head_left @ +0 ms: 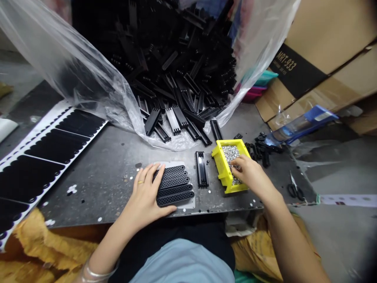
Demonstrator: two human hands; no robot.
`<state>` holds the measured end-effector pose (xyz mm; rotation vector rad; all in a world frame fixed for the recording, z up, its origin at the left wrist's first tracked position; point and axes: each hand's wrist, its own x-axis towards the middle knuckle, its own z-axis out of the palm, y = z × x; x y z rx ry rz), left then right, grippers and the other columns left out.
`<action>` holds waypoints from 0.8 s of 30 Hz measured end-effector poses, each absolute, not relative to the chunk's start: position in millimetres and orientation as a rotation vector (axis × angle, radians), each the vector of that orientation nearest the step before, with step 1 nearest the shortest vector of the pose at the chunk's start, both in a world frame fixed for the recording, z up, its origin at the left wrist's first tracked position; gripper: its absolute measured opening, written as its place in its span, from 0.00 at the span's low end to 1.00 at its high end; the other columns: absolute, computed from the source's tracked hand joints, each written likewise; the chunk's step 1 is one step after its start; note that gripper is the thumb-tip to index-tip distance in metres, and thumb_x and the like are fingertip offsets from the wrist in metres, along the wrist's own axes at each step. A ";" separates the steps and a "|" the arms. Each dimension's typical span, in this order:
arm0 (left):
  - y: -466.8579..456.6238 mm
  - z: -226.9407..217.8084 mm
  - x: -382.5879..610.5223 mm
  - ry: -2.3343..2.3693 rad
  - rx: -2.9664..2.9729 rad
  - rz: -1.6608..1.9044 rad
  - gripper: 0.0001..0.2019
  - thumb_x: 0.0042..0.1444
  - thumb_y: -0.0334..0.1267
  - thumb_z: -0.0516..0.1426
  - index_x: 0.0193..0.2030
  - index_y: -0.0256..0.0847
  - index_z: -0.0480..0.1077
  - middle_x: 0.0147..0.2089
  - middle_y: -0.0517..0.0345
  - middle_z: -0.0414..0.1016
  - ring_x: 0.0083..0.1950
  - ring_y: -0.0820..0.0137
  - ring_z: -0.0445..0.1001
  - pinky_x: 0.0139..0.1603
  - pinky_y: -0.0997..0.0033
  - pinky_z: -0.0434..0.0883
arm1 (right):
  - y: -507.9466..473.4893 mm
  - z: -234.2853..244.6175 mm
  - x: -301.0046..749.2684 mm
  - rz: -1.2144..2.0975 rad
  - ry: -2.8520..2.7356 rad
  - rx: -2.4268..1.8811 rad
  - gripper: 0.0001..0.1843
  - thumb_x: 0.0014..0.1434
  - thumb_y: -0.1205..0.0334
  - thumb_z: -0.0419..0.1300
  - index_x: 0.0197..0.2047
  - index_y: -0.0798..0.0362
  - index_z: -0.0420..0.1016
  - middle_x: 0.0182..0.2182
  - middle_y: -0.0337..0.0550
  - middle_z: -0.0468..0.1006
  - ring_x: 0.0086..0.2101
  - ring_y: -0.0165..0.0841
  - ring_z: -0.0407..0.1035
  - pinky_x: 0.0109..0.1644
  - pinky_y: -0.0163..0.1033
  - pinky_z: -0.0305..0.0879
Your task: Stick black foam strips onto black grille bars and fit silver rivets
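My left hand (149,192) lies with its fingers spread over the left ends of several black textured plastic strips (173,183), which sit side by side on a pale sheet (190,202). Inside a yellow bin (222,167), my right hand (243,169) reaches into a heap of small shiny metal pieces (230,153). Its fingertips are pinched together at the heap, and whatever is between them is too small to make out. Between the strips and the bin stands a single black plastic part (202,169).
A clear plastic bag (126,106) spills many black parts (176,86) at the back. Left lies a sheet of black stickers (44,157). Scissors (294,186), small black pieces (263,151) and a blue-and-clear package (303,124) are at right, by cardboard boxes (330,47).
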<state>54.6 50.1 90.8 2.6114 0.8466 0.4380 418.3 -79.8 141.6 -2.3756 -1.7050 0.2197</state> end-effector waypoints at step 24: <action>46.2 103.3 61.5 0.807 2.530 0.410 0.61 0.47 0.66 0.68 0.79 0.39 0.44 0.71 0.35 0.62 0.72 0.41 0.61 0.75 0.35 0.52 | -43.1 99.0 243.3 0.179 -1.956 -1.459 0.20 0.71 0.71 0.54 0.64 0.52 0.72 0.54 0.55 0.80 0.55 0.42 0.74 0.58 0.50 0.76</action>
